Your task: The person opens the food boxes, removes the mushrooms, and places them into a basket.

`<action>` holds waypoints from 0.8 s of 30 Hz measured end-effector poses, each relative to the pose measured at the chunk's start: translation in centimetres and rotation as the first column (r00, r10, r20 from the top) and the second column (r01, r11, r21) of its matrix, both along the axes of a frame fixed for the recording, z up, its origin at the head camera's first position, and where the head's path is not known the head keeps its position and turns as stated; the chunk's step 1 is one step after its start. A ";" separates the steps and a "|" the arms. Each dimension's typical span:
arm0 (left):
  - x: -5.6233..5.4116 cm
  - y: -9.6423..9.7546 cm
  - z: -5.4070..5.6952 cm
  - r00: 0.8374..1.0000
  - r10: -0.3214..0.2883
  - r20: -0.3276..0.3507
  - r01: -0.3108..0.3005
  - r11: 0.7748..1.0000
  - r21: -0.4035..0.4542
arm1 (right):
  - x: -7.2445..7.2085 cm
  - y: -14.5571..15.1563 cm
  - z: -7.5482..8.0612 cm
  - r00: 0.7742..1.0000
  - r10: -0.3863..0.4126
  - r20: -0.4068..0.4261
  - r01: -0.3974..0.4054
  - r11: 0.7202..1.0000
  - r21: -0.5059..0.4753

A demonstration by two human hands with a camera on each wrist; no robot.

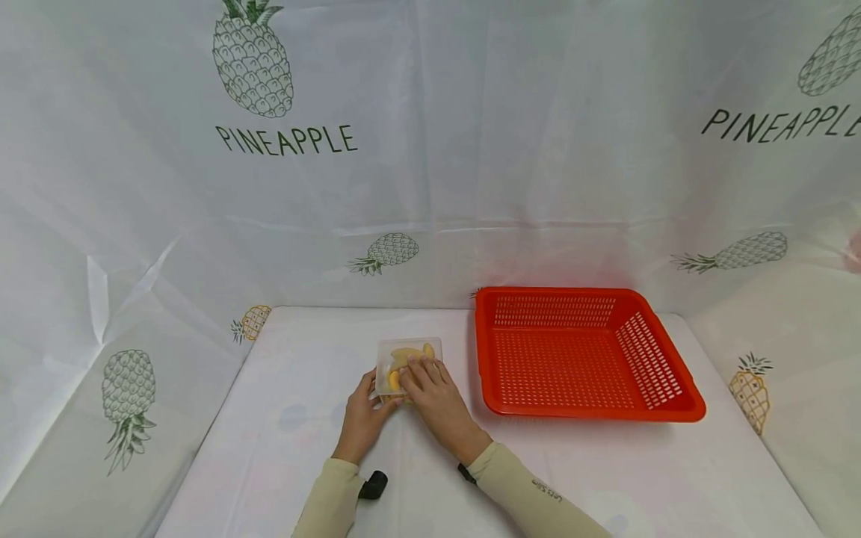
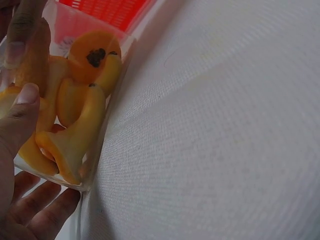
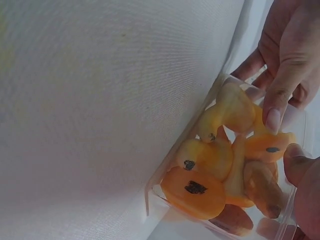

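Observation:
A small clear plastic box (image 1: 409,351) of yellow-orange fruit pieces (image 2: 75,115) sits on the white table near its middle. My left hand (image 1: 363,415) grips its left side, with the thumb (image 2: 20,115) on top and the fingers (image 2: 42,210) underneath. My right hand (image 1: 436,396) lies over the near part of the lid, its fingers on top and its thumb (image 3: 305,175) against the box edge. In the right wrist view the fruit pieces (image 3: 220,170) show through the box wall, and my left hand's thumb (image 3: 276,107) presses on the far side.
An empty red plastic basket (image 1: 662,359) stands just right of the box, reaching the table's back edge. A white pineapple-print sheet (image 1: 417,149) covers the table and rises as walls behind and at both sides.

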State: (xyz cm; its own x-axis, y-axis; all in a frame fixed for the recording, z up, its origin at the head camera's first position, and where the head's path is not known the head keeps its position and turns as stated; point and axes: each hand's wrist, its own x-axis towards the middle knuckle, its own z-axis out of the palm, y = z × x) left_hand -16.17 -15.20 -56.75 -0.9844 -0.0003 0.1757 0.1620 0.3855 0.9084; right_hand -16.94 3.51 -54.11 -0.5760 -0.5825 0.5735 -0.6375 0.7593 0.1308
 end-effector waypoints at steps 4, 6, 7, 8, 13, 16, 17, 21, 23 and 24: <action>0.0 0.1 0.1 1.000 0.006 0.004 -0.006 1.000 -0.004 | 0.0 0.0 0.0 1.000 -0.005 -0.015 0.005 1.000 0.007; 0.0 0.1 0.1 1.000 0.010 0.008 -0.010 1.000 -0.013 | 0.1 0.0 0.1 1.000 -0.013 -0.015 0.013 1.000 0.021; -0.1 0.1 0.1 1.000 0.011 0.008 -0.011 1.000 -0.018 | 0.1 0.0 0.1 1.000 -0.018 -0.012 0.018 0.999 0.028; -0.1 0.1 0.1 1.000 0.012 0.009 -0.012 1.000 -0.021 | 0.1 0.0 0.1 1.000 -0.022 -0.009 0.023 0.999 0.033; 0.0 0.1 0.1 1.000 0.009 0.011 -0.009 1.000 -0.021 | 0.1 -0.1 0.2 1.000 -0.028 -0.003 0.028 0.999 0.039; 0.0 0.1 0.2 1.000 0.009 0.011 -0.009 1.000 -0.026 | 0.1 -0.1 0.1 1.000 -0.027 -0.012 0.027 0.999 0.035; 0.0 0.1 0.2 1.000 0.011 0.012 -0.010 1.000 -0.029 | 0.0 -0.1 0.0 1.000 -0.027 -0.014 0.027 0.999 0.034; 0.0 0.1 0.2 1.000 0.016 0.008 -0.016 0.999 -0.037 | 0.0 -0.1 0.0 1.000 -0.024 -0.013 0.025 0.999 0.029; 0.1 0.1 0.1 1.000 0.017 0.015 -0.017 0.999 -0.030 | 0.0 -0.2 0.3 1.000 -0.026 0.003 0.025 1.000 0.012; 0.1 0.1 0.2 1.000 0.016 0.020 -0.016 1.000 -0.024 | 0.0 -0.3 0.6 1.000 -0.028 0.012 0.028 1.000 0.000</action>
